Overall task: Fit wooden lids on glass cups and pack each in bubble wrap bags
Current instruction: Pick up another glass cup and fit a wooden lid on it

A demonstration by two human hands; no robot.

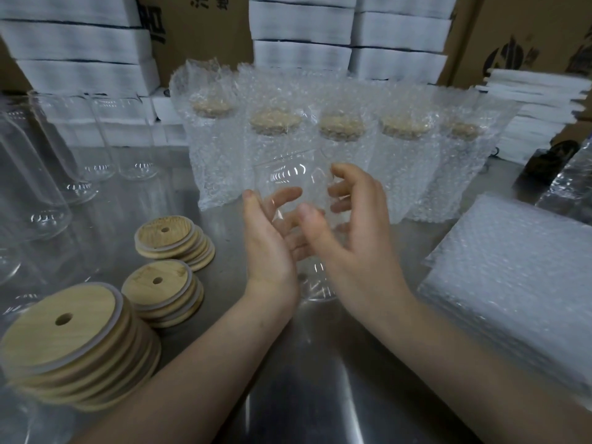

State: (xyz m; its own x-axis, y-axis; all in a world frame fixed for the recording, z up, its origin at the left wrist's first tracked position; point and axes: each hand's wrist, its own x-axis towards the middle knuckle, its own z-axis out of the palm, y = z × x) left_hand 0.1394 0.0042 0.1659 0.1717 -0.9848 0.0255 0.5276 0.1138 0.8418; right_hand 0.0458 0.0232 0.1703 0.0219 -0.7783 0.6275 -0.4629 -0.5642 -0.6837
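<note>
A clear glass cup without a lid stands upright on the steel table at the centre. My left hand cups its left side, with the fingers showing through the glass behind it. My right hand holds its right side, thumb on the front and fingers curled round. Three stacks of wooden lids with centre holes lie at the front left. Several lidded cups in bubble wrap bags stand in a row behind the cup. A flat pile of bubble wrap bags lies at the right.
Several empty glass cups stand at the left edge. White foam boxes and cardboard cartons are stacked along the back. A dark object and more plastic wrap sit at the far right.
</note>
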